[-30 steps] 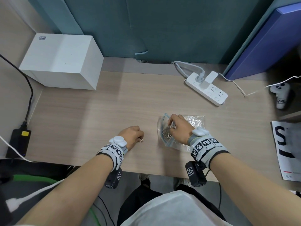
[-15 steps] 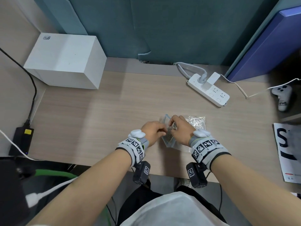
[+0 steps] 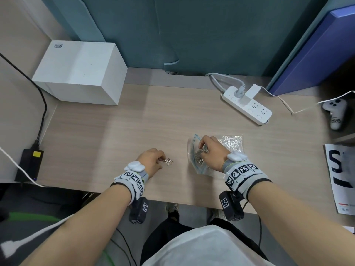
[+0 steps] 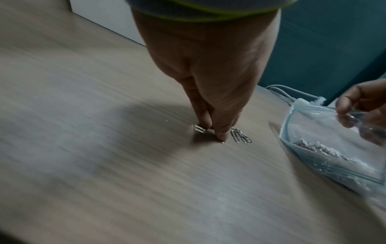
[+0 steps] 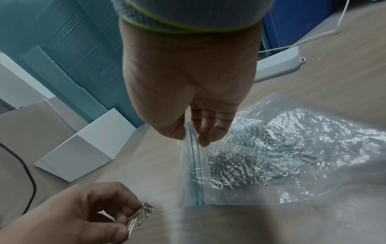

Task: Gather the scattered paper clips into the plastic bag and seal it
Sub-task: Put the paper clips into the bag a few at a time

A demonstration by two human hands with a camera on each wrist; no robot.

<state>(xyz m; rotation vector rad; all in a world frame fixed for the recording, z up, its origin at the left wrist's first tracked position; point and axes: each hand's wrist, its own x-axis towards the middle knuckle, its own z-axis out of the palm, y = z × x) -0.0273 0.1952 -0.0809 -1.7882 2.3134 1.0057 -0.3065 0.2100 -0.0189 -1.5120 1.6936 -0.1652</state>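
Observation:
A few silver paper clips (image 3: 169,161) lie on the wooden desk (image 3: 115,141), left of the clear zip plastic bag (image 3: 231,143). My left hand (image 3: 162,161) pinches these clips (image 5: 143,213) between thumb and fingers, with its fingertips (image 4: 219,133) down on the desk. My right hand (image 3: 201,148) grips the bag's upper lip (image 5: 191,132) and holds the mouth open toward the left. Inside the bag (image 4: 334,156) lies a heap of several clips (image 5: 234,170). About a hand's width of desk separates the two hands.
A white box (image 3: 80,73) stands at the back left and a white power strip (image 3: 247,106) with cables at the back right. A white controller (image 3: 335,114) and a printed sheet (image 3: 340,179) lie at the right edge. A black adapter (image 3: 28,164) sits far left.
My left hand went from the loose clips to the bag's mouth half a second ago, then came back left and now pinches the clips on the desk. The right hand kept hold of the bag.

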